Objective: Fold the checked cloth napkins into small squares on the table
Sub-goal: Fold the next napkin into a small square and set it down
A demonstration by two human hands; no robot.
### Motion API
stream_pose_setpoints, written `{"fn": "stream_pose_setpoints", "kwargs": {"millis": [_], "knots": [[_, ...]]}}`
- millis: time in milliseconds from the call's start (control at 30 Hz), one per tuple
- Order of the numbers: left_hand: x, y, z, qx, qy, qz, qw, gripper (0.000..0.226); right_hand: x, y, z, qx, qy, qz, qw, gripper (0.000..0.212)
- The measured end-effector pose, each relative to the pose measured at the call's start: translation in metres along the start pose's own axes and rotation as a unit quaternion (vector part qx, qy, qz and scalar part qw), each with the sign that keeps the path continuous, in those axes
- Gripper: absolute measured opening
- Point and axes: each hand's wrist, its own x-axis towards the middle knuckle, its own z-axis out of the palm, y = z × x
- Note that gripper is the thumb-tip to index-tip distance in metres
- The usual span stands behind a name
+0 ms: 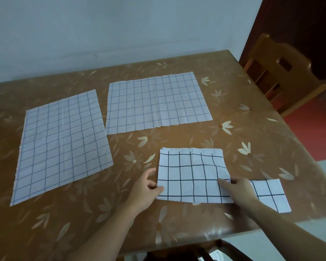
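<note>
A folded white napkin with bold black checks (190, 176) lies near the table's front right. My left hand (145, 189) pinches its left edge between thumb and fingers. My right hand (237, 189) rests flat on its right part, fingers pointing left. A smaller folded checked piece (269, 194) shows to the right of my right hand; whether it belongs to the same napkin I cannot tell. Two unfolded napkins with thin blue checks lie flat: one at the left (62, 146), one at the back centre (156, 102).
The table (120, 219) has a brown floral cover, and its front edge runs close below my hands. A wooden chair (282, 72) stands at the back right beside a red floor. Another dark chair top (196, 255) shows under the front edge.
</note>
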Motion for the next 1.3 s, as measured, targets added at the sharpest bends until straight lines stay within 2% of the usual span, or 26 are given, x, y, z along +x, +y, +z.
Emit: {"fn": "stream_pose_setpoints", "kwargs": {"millis": [133, 200, 400, 467, 533, 600, 667, 733, 800, 833, 900, 933, 1033, 1167, 1233, 1300], "knots": [[-0.004, -0.001, 0.005, 0.04, 0.006, 0.001, 0.999, 0.061, 0.0, -0.005, 0.003, -0.02, 0.022, 0.014, 0.999, 0.051], [-0.004, -0.001, 0.006, 0.072, 0.011, 0.002, 0.997, 0.059, 0.001, -0.008, 0.003, -0.035, 0.024, 0.03, 0.999, 0.057], [0.0, 0.002, 0.013, 0.156, 0.036, 0.006, 0.987, 0.056, 0.007, -0.01, 0.003, -0.078, 0.031, 0.028, 0.996, 0.042], [-0.002, 0.003, 0.017, 0.208, 0.071, 0.024, 0.975, 0.053, 0.005, -0.013, 0.003, -0.084, 0.028, 0.019, 0.996, 0.036], [-0.004, 0.002, 0.024, 0.278, 0.122, 0.097, 0.948, 0.046, 0.001, -0.017, 0.0, -0.091, 0.035, 0.013, 0.995, 0.028], [-0.006, 0.007, 0.04, 0.334, 0.118, 0.186, 0.916, 0.038, -0.003, -0.021, -0.007, -0.096, 0.069, -0.018, 0.993, 0.024], [-0.005, 0.014, 0.059, 0.373, 0.072, 0.242, 0.893, 0.037, -0.01, -0.022, -0.011, -0.16, 0.131, -0.1, 0.973, 0.033], [-0.003, 0.019, 0.077, 0.406, 0.04, 0.244, 0.88, 0.04, -0.019, -0.019, -0.003, -0.234, 0.153, -0.247, 0.928, 0.039], [0.0, 0.023, 0.085, 0.42, 0.049, 0.226, 0.878, 0.041, -0.029, -0.018, 0.017, -0.309, 0.08, -0.378, 0.869, 0.034], [0.0, 0.024, 0.086, 0.417, 0.057, 0.223, 0.879, 0.04, -0.032, -0.014, 0.029, -0.352, 0.026, -0.407, 0.843, 0.032], [0.002, 0.023, 0.083, 0.413, 0.063, 0.236, 0.877, 0.037, -0.033, -0.006, 0.041, -0.415, -0.05, -0.395, 0.818, 0.033], [0.004, 0.022, 0.08, 0.411, 0.06, 0.246, 0.876, 0.037, -0.032, -0.002, 0.04, -0.434, -0.058, -0.378, 0.816, 0.034], [0.006, 0.012, 0.06, 0.41, 0.047, 0.24, 0.879, 0.04, -0.026, 0.013, 0.018, -0.465, -0.006, -0.351, 0.813, 0.033], [-0.004, -0.006, 0.032, 0.422, 0.075, 0.209, 0.879, 0.036, -0.02, 0.024, -0.007, -0.499, 0.064, -0.336, 0.796, 0.026], [-0.01, -0.009, 0.027, 0.428, 0.094, 0.213, 0.873, 0.032, -0.022, 0.021, -0.005, -0.501, 0.087, -0.345, 0.789, 0.028], [-0.014, -0.004, 0.033, 0.412, 0.108, 0.243, 0.871, 0.03, -0.028, 0.019, 0.006, -0.491, 0.076, -0.387, 0.777, 0.032]]}}
